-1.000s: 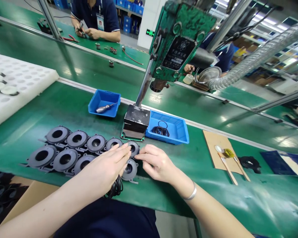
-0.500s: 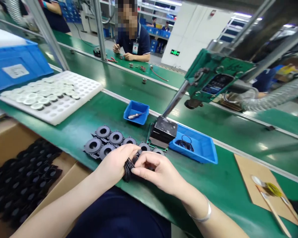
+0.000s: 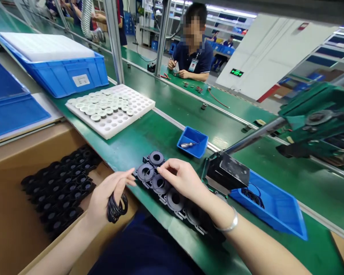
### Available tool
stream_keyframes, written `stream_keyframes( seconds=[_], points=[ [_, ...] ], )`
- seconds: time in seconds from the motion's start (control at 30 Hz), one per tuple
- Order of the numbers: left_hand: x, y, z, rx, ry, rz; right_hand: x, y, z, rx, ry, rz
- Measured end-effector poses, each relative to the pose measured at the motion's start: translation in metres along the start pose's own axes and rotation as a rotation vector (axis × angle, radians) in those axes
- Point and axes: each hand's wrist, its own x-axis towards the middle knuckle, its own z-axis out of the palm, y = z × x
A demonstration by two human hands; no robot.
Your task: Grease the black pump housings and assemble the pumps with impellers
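Observation:
A bunch of black rubber O-rings (image 3: 116,209) hangs looped on the fingers of my left hand (image 3: 104,194), whose fingertips reach toward the housings. Between the thumb and fingertips of my right hand (image 3: 183,177) is a single thin black O-ring (image 3: 152,169), just over one of the housings. Whether it touches that part, I cannot tell. Several black round housings (image 3: 174,199) with central holes stand in rows at the bench's near edge; my right hand and forearm hide some of them.
At the right, a black block on a green machine (image 3: 229,170) stands beside a blue bin (image 3: 281,206) with more rings. A small blue tray (image 3: 192,141) holds a metal tool. White foam tray (image 3: 110,131) and carton (image 3: 5,164) lie left. A co-worker (image 3: 193,53) sits opposite.
The view has swung left. My hands have moved apart; the right now has one O-ring out over a housing, while the bunch stays with the left.

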Motion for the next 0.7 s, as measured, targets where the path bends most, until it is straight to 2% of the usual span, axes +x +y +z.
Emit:
stream_keyframes(
  seconds=[0.03, 0.1, 0.3, 0.43, 0.57, 0.7],
  points=[
    [0.002, -0.004, -0.004, 0.087, 0.030, 0.039, 0.010, 0.000, 0.005, -0.028, -0.010, -0.016],
    [0.005, -0.011, -0.008, 0.241, 0.020, 0.141, 0.024, 0.000, 0.014, -0.091, -0.025, -0.047],
    [0.006, -0.025, 0.004, 0.419, -0.208, 0.448, 0.037, 0.009, 0.031, -0.336, 0.004, -0.183],
    [0.009, -0.031, 0.005, 0.438, -0.249, 0.494, 0.033, 0.012, 0.029, -0.466, -0.002, -0.300],
    [0.016, -0.034, 0.002, 0.432, -0.263, 0.510, 0.033, 0.012, 0.021, -0.719, -0.116, -0.512],
    [0.019, -0.032, 0.001, 0.450, -0.320, 0.488, 0.035, 0.008, 0.008, -0.854, -0.208, -0.635]
  ],
)
